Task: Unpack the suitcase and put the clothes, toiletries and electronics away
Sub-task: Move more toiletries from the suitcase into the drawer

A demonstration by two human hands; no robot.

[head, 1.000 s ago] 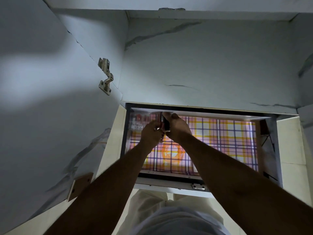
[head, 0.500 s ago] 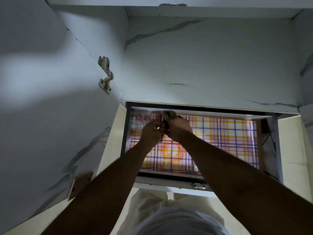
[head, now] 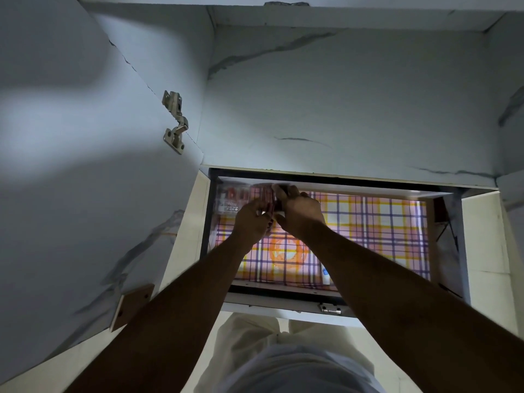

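Observation:
An open drawer (head: 445,239) lined with pink, orange and purple checked paper lies below me inside a white cupboard. At its far left corner my left hand (head: 251,221) and my right hand (head: 302,212) meet, and the fingers of both curl round a small red and dark item (head: 265,195); blur hides what it is. Just left of the hands a clear packet with red print (head: 231,198) lies in the drawer. By my right forearm, at the drawer's near edge, lies a small white tube (head: 325,275).
The open cupboard door (head: 71,194) with its metal hinge (head: 175,121) stands close on the left. A marbled white back panel (head: 340,103) rises behind the drawer. Cream floor tiles (head: 482,236) show on both sides, and my light trousers (head: 283,361) below.
Both hands stay together at the drawer's far left corner, with only slight finger movement on the small item. The view has tilted a little.

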